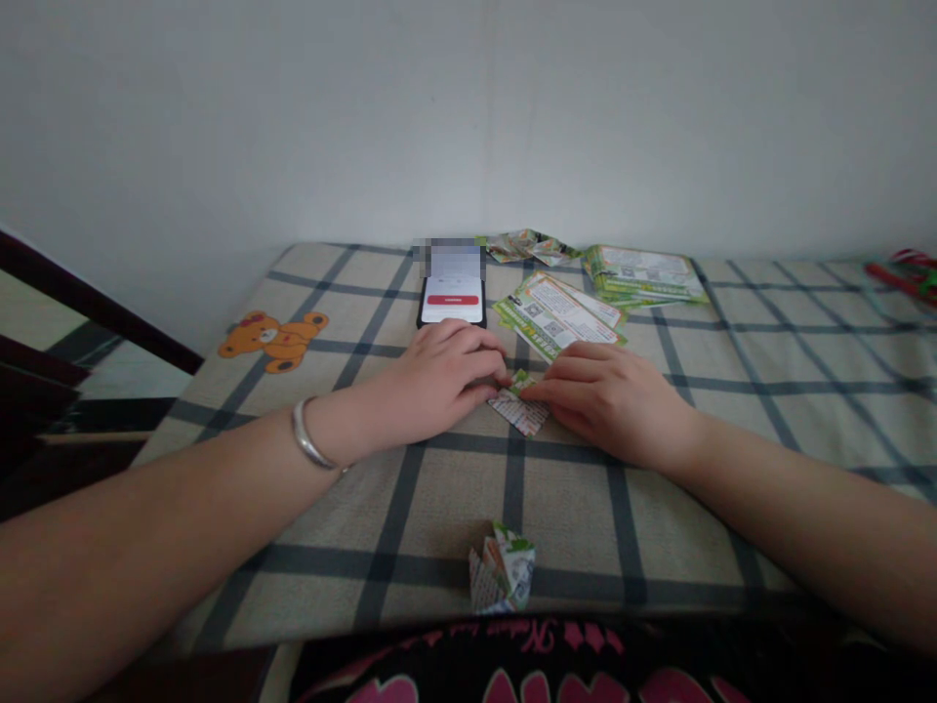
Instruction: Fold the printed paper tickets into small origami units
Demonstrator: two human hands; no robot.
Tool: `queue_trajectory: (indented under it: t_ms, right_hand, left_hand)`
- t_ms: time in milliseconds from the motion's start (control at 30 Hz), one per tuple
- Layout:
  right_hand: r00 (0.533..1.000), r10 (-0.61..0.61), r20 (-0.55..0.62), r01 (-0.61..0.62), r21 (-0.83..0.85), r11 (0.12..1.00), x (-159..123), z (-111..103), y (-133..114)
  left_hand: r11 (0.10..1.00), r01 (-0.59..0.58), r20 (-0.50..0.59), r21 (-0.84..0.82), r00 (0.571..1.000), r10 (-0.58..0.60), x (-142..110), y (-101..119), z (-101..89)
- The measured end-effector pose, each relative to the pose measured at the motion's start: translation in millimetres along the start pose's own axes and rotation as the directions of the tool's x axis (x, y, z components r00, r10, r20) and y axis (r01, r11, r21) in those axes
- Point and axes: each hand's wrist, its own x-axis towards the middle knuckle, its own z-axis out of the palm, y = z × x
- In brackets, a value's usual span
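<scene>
A small folded piece of printed paper [521,414], white with green parts, lies on the checked tablecloth between my hands. My left hand [458,376], with a silver bangle on the wrist, has its thumb and fingers closed at the paper's left edge. From the other side, my right hand [611,400] presses its fingers on the paper's right part, and its thumb is mostly hidden. Nearer to me stands a folded paper piece [504,568] with pointed tips. Just beyond my right hand are flat printed leaflets [560,310], partly overlapping.
A phone [454,293] with a lit screen is beyond my left hand. Folded paper pieces [531,247] and a leaflet stack [644,273] are near the wall. An orange bear picture [274,340] is at left; a red object [912,275] is at far right.
</scene>
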Motion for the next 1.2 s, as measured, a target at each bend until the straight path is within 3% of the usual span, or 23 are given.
queue_trajectory:
  t_ms: [233,433,667,900,1000,1200]
  right_hand:
    - [1.000,0.013,0.020,-0.013,0.015,1.000,1,2,2]
    - [1.000,-0.016,0.006,0.016,-0.005,1.000,2,2,1]
    - [1.000,0.004,0.029,-0.004,0.032,0.999,2,-3,-1]
    - [0.999,0.000,0.052,0.002,-0.024,1.000,4,-5,-4]
    - [0.999,-0.011,0.043,0.012,-0.008,1.000,3,-8,-3]
    - [0.997,0.005,0.079,-0.008,0.041,0.999,-2,-14,0]
  left_hand:
    - [0.988,-0.156,-0.039,0.014,0.987,0.157,3,-8,-1.9]
    - [0.934,-0.309,0.008,0.176,0.950,0.313,1,2,-6.8]
    - [0.913,-0.344,0.049,0.217,0.939,0.342,-1,7,-12.1]
    - [0.874,-0.311,0.056,0.373,0.948,0.313,-3,25,-10.3]
    - [0.886,-0.310,0.036,0.346,0.948,0.317,-5,19,-13.9]
    - [0.878,-0.425,0.074,0.221,0.905,0.420,-4,-4,-25.8]
